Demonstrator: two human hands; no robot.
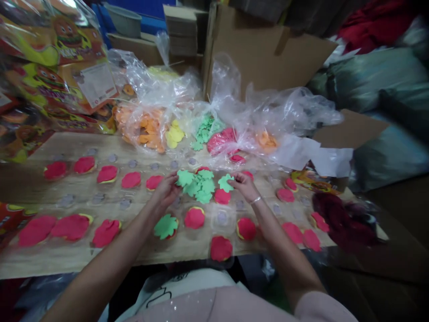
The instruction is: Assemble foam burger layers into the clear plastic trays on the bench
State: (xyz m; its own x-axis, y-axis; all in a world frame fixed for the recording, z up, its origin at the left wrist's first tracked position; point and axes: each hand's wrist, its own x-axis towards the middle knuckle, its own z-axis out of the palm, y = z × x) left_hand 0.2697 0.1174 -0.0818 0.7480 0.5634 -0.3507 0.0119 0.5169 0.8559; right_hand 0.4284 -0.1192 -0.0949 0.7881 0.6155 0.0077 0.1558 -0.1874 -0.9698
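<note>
My left hand (168,190) pinches a green leaf-shaped foam piece (184,178) at the edge of a loose heap of green leaf pieces (202,184) in the middle of the table. To the right of the heap, my right hand (246,185) grips another green leaf piece (225,182) by its right edge, above a red round piece (222,197). Nearer to me, a single green leaf (166,226) lies on a red piece. Red pieces with yellow edges, such as this one (194,218), sit in rows in clear plastic trays (221,218).
Clear bags along the back hold orange pieces (147,127), yellow pieces (174,133), green pieces (207,129) and red pieces (221,141). Printed burger boxes (72,67) are stacked at back left. A cardboard box (258,58) stands behind; dark red cloth (342,219) lies at right.
</note>
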